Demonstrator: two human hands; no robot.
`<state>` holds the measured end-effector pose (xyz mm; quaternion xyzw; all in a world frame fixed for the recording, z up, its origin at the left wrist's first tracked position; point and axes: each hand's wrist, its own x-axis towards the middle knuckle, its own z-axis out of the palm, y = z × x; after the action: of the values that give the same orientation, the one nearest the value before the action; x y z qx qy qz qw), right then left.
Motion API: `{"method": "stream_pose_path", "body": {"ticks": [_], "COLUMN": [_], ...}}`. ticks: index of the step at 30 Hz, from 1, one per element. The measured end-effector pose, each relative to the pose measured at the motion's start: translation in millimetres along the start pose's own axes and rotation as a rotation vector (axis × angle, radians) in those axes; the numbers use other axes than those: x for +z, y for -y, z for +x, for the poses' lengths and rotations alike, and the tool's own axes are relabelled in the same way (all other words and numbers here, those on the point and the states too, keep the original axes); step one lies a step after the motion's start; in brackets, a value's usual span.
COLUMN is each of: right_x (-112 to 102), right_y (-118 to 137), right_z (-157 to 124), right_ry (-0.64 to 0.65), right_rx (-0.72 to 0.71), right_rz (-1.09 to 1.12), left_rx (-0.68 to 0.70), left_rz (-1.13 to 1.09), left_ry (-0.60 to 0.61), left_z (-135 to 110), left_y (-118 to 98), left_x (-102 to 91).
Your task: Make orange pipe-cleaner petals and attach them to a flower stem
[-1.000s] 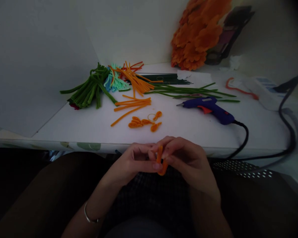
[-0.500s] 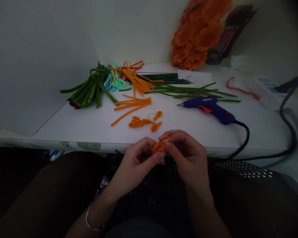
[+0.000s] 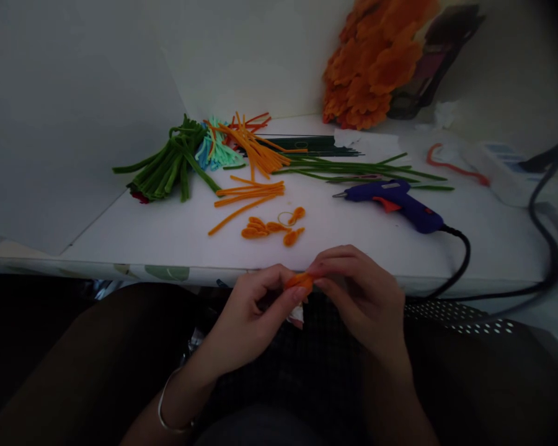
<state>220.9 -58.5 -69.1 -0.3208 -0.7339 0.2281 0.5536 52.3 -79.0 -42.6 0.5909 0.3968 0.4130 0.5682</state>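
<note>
Just off the table's front edge, my left hand [image 3: 255, 313] pinches an orange pipe cleaner [image 3: 299, 282] bent into a small coil. At the piece's right end my right hand [image 3: 360, 294] pinches it between thumb and fingertips; the fingers partly hide its shape. A small whitish-pink scrap [image 3: 296, 316] shows just below my left fingertips. On the table beyond my hands lie several finished-looking orange pipe-cleaner petals [image 3: 255, 230] beside a thin ring. Behind them are loose orange pipe cleaners [image 3: 248, 195] and a fuller orange bunch [image 3: 260, 152].
A blue glue gun [image 3: 395, 201] lies at right, its black cord [image 3: 465, 260] hanging over the edge. Green pipe cleaners [image 3: 167, 164] are bundled at left; loose green stems [image 3: 363, 167] and dark thin rods [image 3: 316, 146] lie behind. Orange cloth-like flowers [image 3: 376, 68] stand at the back.
My right hand has shifted slightly right and down, and the orange loop between my hands looks tighter. A whitish-pink scrap now shows under my left fingers.
</note>
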Motion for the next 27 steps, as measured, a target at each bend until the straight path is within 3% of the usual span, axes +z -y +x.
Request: {"method": "stream_pose_path", "body": {"ticks": [6, 10, 14, 21, 24, 27], "right_x": [0.8, 2.2, 1.2, 3.7, 6.5, 8.8], "right_y": [-1.1, 1.0, 2.5, 3.1, 7.2, 14.5], "right_z": [-1.9, -2.7, -2.8, -4.9, -7.0, -8.5], "right_ry": [-0.047, -0.081, -0.042, -0.05, -0.053, -0.031], "right_rx": [-0.077, -0.105, -0.117, -0.14, -0.075, 0.107], "right_rz": [-0.089, -0.121, -0.148, -0.232, -0.206, -0.1], "left_rx": [0.003, 0.106, 0.194, 0.169, 0.204, 0.264], "left_rz": [-0.036, 0.129, 0.301, 0.27, 0.281, 0.323], "left_ry": [-0.057, -0.168, -0.196, -0.223, -0.252, -0.258], "left_z": [-0.5, -0.8, -0.9, -0.3, 0.0, -0.1], "left_y": [3.7, 5.3, 6.0, 5.0, 6.2, 10.0], "left_x": [2.2, 2.5, 0.6, 3.5, 4.9, 4.4]}}
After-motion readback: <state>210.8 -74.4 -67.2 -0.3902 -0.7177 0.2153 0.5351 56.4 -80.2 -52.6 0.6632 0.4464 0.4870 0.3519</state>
